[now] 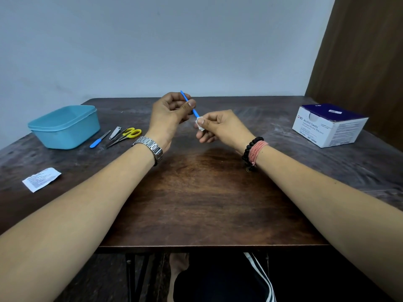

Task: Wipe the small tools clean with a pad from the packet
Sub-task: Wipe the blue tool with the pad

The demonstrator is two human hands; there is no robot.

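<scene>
A thin blue tool [189, 103] is held in the air above the middle of the wooden table [196, 192], tilted so that its upper tip points up and away and its lower end runs down into a small white pad [199, 123]. The left hand [170, 115] pinches the stick near its middle between thumb and curled fingers, which leaves the lower length free to be wiped. The right hand [218, 127] pinches the pad round that lower end, thumb on top, so that the pad appears to wrap the shaft rather than merely touch one side; a draw along the stick would then clean all round it. Both hands are lifted clear of the tabletop, probably to keep the wiped part off the dusty surface. To the left lie the tools presumably yet to be wiped or already done: a blue-handled file [99, 139], a nail clipper [115, 132] and yellow-handled scissors [125, 136], close together just beside a light blue tub [64, 127]. A torn white packet [41, 179] lies nearer the left edge, apart from them. The box of alcohol swabs [329, 125] stands at the far right, well apart from the work.
</scene>
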